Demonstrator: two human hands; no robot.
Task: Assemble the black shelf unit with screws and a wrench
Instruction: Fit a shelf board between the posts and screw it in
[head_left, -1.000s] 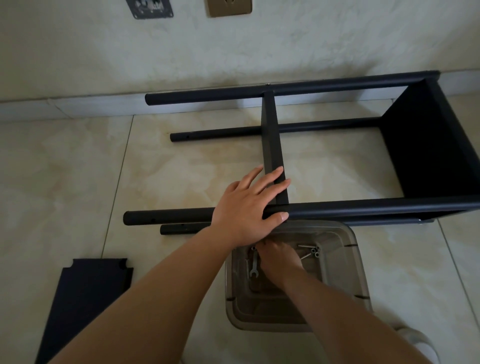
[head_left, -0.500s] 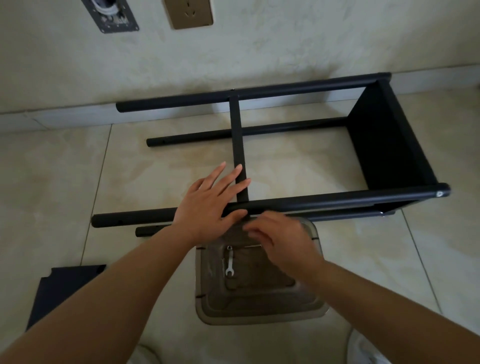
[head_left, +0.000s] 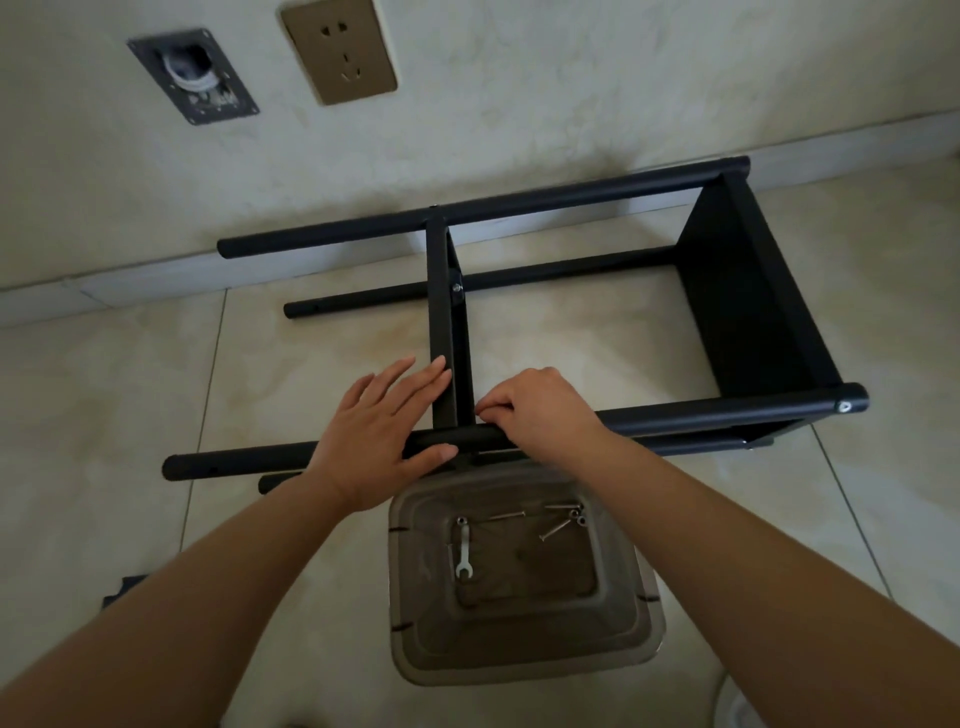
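A single head-worn camera looks steeply down, close over the black metal shelf frame (head_left: 519, 312) on the beige tiled floor (head_left: 104, 415), wall along the frame's top.

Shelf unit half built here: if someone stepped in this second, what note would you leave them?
Left hand: flat, fingers straight, pressing the near pole beside the middle shelf.
Right hand: fingers curled and pinched at the joint where that shelf meets the pole; whether it holds a screw cannot be seen.
Frame lies on its side on the floor; end shelf is fitted.
Wrench and spare screws sit in the clear bin.
Done: a screw at the middle shelf's far side.
Left: fasten this near joint, tighten with the wrench, add the loose panel.
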